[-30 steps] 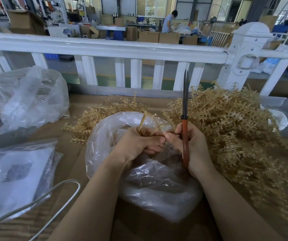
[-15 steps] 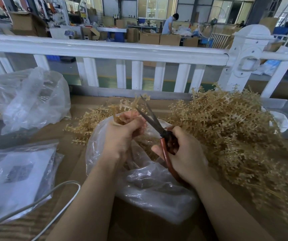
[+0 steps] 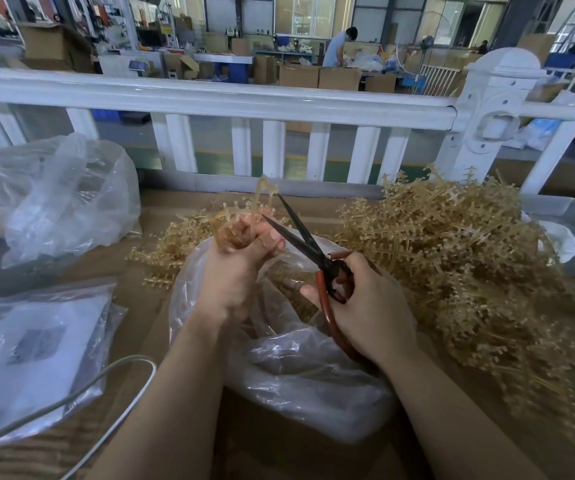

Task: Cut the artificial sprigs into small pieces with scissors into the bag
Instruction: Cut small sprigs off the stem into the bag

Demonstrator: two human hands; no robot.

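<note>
**Sprig trimming station, view from my head cam**

So the tabletop (image 3: 279, 455) is brown cardboard-looking stuff, and a white railing (image 3: 210, 98) runs along its far edge. Behind that I see a big workshop with stacked cartons and a person bent over a bench way at the back.

Toward the tabletop's right edge sits a huge pile of tan sprigs (image 3: 459, 258), with a smaller scatter near the middle far side. The open clear bag (image 3: 300, 368) is right in the middle, below both hands. At the far left corner there's another crumpled plastic bag (image 3: 57, 192), and at the near left a flat bagged packet (image 3: 33, 355) with a white cable (image 3: 106, 379) looping over it.

My left hand (image 3: 241, 268) has its fingers curled tight around a small sprig bunch (image 3: 244, 216) held over the bag's far rim. My right hand (image 3: 365, 306) grips the scissors (image 3: 310, 247) by their red handles, blades spread wide, tips right beside the bunch.

Hard to make out: what's already in the bag, since the plastic glares. The packet's label is a blur, and the lower scissor handle disappears under my palm.
</note>
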